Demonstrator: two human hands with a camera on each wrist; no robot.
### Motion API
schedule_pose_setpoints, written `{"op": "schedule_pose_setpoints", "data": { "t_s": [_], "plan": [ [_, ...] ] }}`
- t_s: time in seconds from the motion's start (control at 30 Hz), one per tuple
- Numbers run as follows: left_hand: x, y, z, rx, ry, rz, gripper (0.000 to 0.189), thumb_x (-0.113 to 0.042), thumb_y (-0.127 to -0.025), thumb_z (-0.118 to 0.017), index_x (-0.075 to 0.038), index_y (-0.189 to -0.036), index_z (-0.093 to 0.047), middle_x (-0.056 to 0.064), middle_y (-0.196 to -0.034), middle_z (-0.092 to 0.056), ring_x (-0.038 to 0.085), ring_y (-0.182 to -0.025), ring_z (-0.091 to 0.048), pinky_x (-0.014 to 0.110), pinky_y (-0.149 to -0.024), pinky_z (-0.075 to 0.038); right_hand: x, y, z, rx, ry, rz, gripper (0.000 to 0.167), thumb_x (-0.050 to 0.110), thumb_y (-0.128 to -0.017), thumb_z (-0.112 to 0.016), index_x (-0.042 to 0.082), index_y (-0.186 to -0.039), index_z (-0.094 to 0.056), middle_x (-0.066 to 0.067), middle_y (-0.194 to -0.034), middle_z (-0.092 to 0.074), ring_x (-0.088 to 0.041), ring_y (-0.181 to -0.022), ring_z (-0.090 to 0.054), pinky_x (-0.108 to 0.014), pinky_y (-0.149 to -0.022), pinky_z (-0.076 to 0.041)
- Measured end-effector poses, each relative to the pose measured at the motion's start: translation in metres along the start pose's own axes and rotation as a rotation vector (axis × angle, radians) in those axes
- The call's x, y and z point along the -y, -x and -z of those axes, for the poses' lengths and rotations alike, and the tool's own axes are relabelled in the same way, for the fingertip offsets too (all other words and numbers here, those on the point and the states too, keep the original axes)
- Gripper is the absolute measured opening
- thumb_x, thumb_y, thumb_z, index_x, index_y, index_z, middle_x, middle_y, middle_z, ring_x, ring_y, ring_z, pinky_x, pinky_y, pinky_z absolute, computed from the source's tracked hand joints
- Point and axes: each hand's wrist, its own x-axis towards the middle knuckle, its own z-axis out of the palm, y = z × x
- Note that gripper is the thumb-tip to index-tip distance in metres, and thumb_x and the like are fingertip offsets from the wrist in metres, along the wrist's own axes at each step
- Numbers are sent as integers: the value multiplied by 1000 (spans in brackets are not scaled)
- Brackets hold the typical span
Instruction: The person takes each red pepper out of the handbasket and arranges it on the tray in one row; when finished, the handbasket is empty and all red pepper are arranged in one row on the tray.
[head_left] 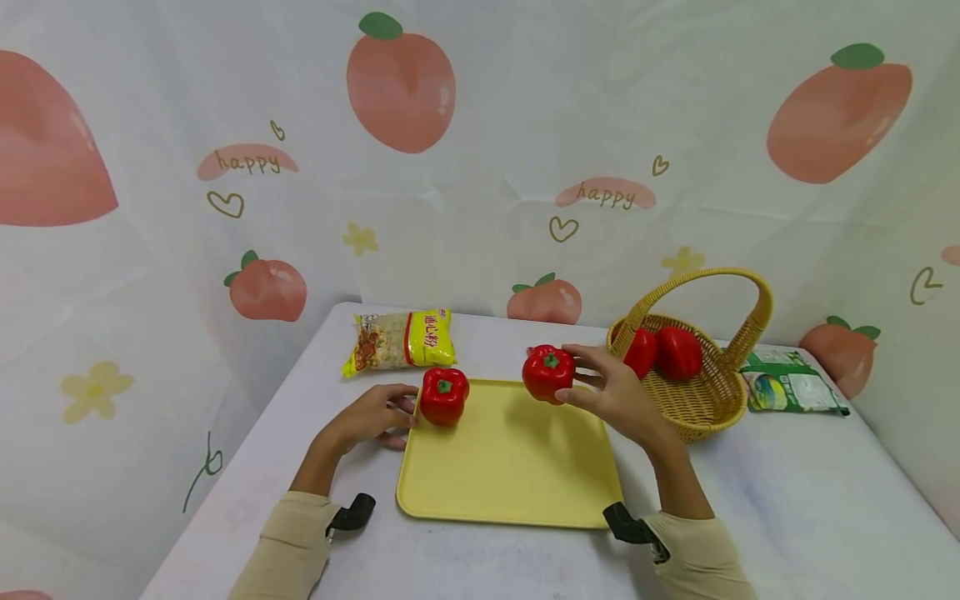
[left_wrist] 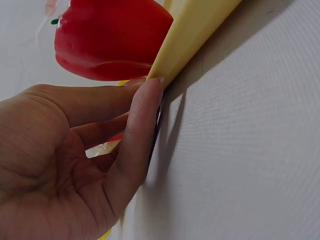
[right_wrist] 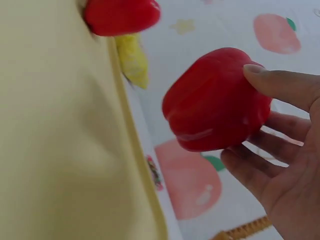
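Observation:
My right hand [head_left: 618, 395] holds a red bell pepper [head_left: 548, 373] above the back right part of a yellow tray [head_left: 517, 475]. In the right wrist view the held bell pepper [right_wrist: 215, 102] sits between the thumb and the fingertips, apart from the tray. Another red bell pepper [head_left: 444, 397] stands on the tray's back left corner, its green stem up. At that corner my left hand [head_left: 372, 417] pinches the tray's left rim [left_wrist: 187, 37] with thumb and finger, close beside the standing pepper [left_wrist: 107, 37].
A yellow wicker basket [head_left: 720, 407] with a tall handle stands right of the tray, holding red bell peppers [head_left: 678, 353]. Behind it lies a green and white packet [head_left: 795, 383]. A yellow food bag [head_left: 401, 340] lies behind the tray's left side, near the patterned cloth wall.

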Motion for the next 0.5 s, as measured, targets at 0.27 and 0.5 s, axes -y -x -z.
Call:
{"op": "schedule_pose_setpoints", "data": {
  "t_s": [0.27,0.5],
  "plan": [
    [3,-1,1,5,10,-1,62,-4,-92,-69,3,-151,-51,15,-120,-63,23,-101,-66,35,-74,-67,0,-7,-23,32,25,68,69,24,-90,-85,11,-151,-57,-11,-147,-62,-35,-131,-62,-55,-109,-55],
    [2,-2,1,4,6,-3,62,-5,-92,-70,3,-152,-52,15,-120,-63,23,-100,-66,34,-74,-67,-2,-8,-37,67,-34,40,69,22,-91,-84,15,-153,-54,-11,-149,-60,-36,-134,-61,-54,-111,-53]
  ]
}}
